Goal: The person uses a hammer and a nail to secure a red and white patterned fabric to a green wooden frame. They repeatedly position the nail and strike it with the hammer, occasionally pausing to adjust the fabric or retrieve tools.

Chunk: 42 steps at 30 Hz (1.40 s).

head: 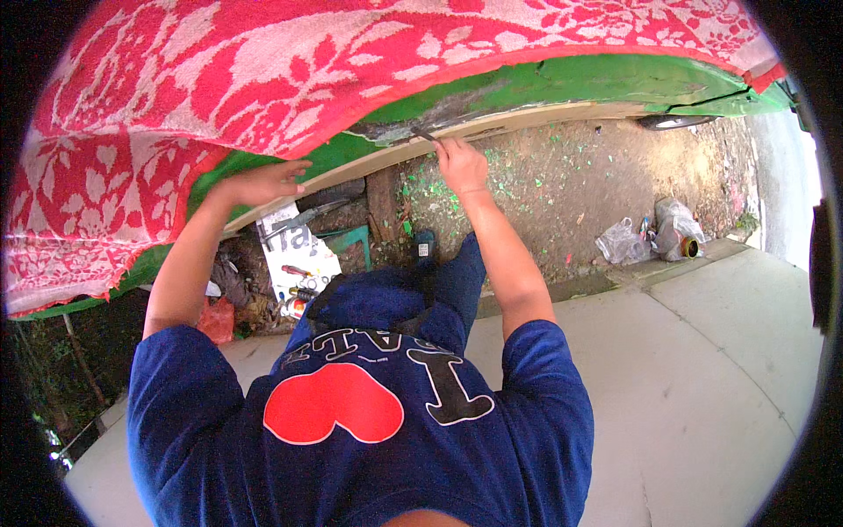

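Note:
My right hand (pixel 463 166) grips a dark, thin scraping tool (pixel 425 134). The tool's tip meets a bare grey patch (pixel 395 128) on the green painted body panel (pixel 579 79) of what looks like a vehicle. Fingers spread and touching nothing that I can make out, my left hand (pixel 260 186) is by the panel's lower edge, farther left. A beige sill strip (pixel 520 120) runs along that edge. Draped over the panel's upper part is a red and pale leaf-patterned cloth (pixel 276 79).
Green paint flakes (pixel 421 191) litter the dirt below. A white printed board (pixel 280 253) with a screwdriver (pixel 296 271) lies by my legs, near a green angled piece (pixel 359 238). Plastic bags (pixel 675 227) sit beside the concrete pavement (pixel 691 342); a wheel (pixel 675 122) shows beyond.

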Each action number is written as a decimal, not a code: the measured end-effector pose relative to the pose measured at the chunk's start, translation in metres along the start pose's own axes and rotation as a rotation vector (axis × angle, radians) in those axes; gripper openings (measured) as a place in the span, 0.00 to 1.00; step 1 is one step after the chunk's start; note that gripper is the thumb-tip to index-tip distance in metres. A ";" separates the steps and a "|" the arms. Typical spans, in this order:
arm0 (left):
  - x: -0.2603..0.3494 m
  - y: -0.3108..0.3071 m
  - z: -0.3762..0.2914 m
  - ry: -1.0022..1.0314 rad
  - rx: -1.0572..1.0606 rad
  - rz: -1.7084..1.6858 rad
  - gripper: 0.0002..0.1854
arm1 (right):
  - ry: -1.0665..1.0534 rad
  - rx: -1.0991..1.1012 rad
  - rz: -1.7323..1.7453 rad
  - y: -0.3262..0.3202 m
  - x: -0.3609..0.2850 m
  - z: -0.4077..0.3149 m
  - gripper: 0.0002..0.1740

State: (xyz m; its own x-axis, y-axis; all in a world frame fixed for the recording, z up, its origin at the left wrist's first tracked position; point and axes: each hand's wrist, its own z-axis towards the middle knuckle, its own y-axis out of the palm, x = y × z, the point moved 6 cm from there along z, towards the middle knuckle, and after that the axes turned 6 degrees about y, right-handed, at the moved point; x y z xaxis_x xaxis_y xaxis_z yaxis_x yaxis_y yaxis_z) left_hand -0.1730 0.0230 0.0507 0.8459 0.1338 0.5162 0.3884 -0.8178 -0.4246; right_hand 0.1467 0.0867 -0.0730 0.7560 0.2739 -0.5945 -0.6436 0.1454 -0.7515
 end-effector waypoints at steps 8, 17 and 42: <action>0.020 0.029 -0.014 0.177 0.563 0.525 0.25 | -0.052 0.023 0.020 0.002 0.006 0.003 0.12; 0.001 0.054 0.009 0.073 0.540 0.548 0.23 | 0.004 -0.024 -0.024 -0.013 0.019 -0.002 0.11; -0.011 0.016 0.034 -0.003 -0.056 0.118 0.37 | -0.017 -0.029 0.043 0.009 0.029 0.001 0.13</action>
State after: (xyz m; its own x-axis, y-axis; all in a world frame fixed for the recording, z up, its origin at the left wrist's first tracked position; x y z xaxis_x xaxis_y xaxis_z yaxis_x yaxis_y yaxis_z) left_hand -0.1637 0.0279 0.0127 0.8855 0.0363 0.4632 0.2651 -0.8581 -0.4397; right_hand 0.1627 0.0971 -0.0965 0.7256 0.2957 -0.6214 -0.6714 0.1059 -0.7335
